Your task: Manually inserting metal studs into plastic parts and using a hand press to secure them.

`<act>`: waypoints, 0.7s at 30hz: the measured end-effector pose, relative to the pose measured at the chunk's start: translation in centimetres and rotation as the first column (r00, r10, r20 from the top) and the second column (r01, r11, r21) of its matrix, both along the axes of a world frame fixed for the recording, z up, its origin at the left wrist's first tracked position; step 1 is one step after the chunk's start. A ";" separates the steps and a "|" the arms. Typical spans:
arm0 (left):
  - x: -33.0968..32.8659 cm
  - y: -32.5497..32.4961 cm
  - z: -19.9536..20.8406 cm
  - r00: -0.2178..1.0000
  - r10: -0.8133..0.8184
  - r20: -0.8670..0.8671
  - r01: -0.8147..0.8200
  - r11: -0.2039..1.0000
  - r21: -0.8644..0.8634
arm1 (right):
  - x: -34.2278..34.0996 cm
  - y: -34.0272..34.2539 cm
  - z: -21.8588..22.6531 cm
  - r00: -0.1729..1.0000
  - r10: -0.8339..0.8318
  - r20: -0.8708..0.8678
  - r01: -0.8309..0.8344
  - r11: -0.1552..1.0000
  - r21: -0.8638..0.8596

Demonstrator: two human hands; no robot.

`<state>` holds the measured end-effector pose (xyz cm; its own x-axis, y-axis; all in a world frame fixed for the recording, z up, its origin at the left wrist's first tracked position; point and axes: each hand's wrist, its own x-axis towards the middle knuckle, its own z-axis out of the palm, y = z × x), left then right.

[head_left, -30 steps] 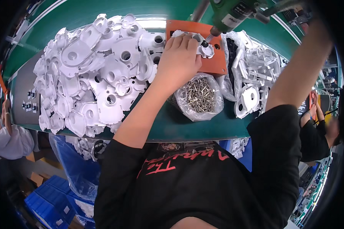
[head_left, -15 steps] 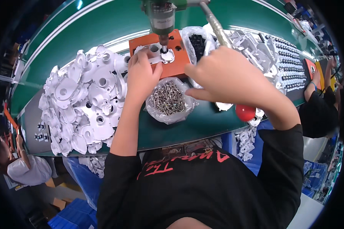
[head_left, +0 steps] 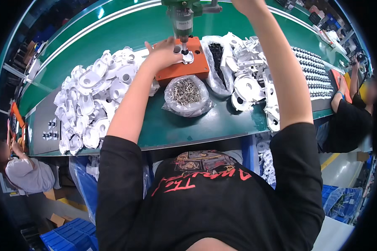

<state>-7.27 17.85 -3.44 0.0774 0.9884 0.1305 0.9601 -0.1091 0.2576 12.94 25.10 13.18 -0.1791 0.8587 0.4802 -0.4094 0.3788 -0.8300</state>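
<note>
Left hand [head_left: 162, 55] palm down at the orange block [head_left: 201, 62], fingers bent and spread, outermost one raised; forearm slants up from lower left. Whether it grips the white part [head_left: 188, 57] or only rests there, cannot tell. That part sits on the block, directly under the green press [head_left: 183, 19]. Right arm nearly straight, reaching up; right hand [head_left: 249, 5] cut by the top edge, its grasp not visible.

Writing: one pale label on the press, print too small to read; red lettering across the black shirt [head_left: 205, 184].

Counts: one block; one clear bag [head_left: 201, 108] of metal screws, just in front of it; one bag of black pieces [head_left: 216, 54] to its right. White mouldings in two heaps, too overlapped to count. Small black-topped pieces at far left: five, perhaps more. Two co-workers, one each side.
</note>
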 end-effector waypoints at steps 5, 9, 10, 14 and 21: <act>0.7 0.6 3.9 0.979 -0.197 -0.050 0.195 0.980 -0.052 | 0.6 3.1 -2.0 0.895 0.303 0.328 -0.266 0.952 -0.153; -1.6 0.3 4.4 0.981 -0.193 -0.011 0.192 0.979 -0.067 | 3.9 0.5 -7.0 0.807 -0.279 0.520 0.078 0.924 0.374; -2.6 -0.5 4.8 0.984 -0.180 -0.006 0.179 0.981 -0.071 | 5.0 -2.4 -7.6 0.783 -0.313 0.538 0.087 0.911 0.403; -4.6 -1.3 6.0 0.989 0.097 0.112 -0.085 0.990 -0.109 | 11.6 -11.2 -13.5 0.641 -0.275 0.716 0.214 0.961 0.177; -10.6 1.5 2.7 0.864 -0.108 0.492 0.075 0.993 0.087 | 14.2 -19.3 -20.5 0.560 -0.362 0.745 0.317 0.925 0.211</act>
<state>-17.91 19.35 -0.78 0.0757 0.9684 0.2375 0.6929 -0.2223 0.6859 27.18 5.82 -7.34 -0.1954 0.9155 0.3516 0.5262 0.4004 -0.7502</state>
